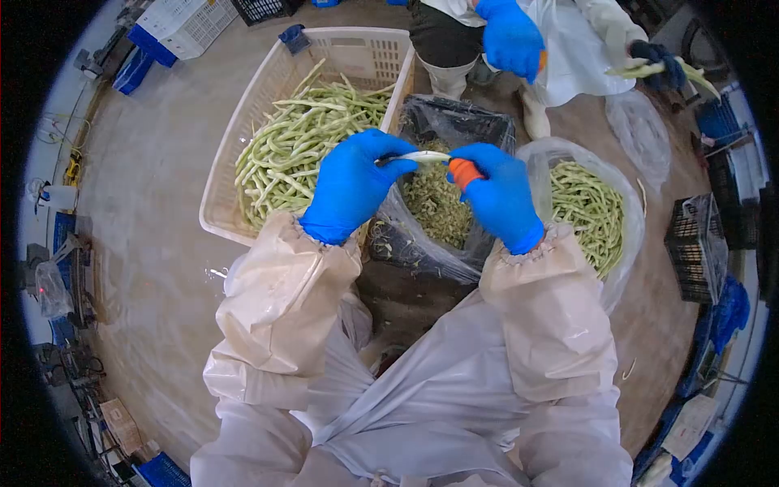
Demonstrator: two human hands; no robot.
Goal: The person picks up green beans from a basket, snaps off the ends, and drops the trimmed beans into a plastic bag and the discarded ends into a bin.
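A pale green bean (428, 157) is stretched between both gloved hands, above the lined crate. My left hand (357, 183), in a blue glove, pinches one end of it between thumb and fingers. At the other end, my right hand (501, 195) is closed, also in a blue glove. An orange piece (465, 172) shows at its fingertips; whether it is a finger cover or a tool handle, I cannot make out. Below the hands, a black crate (495, 130) lined with clear plastic holds green trimmings (438, 203).
Left of it stands a large white crate (231, 183) of long green beans (304, 134). To the right, a clear plastic bag (629, 235) contains more beans (586, 211). Opposite, a co-worker's blue-gloved hand (511, 36) and dark-gloved hand (657, 65) holding beans are visible. A black basket (694, 252) stands far right.
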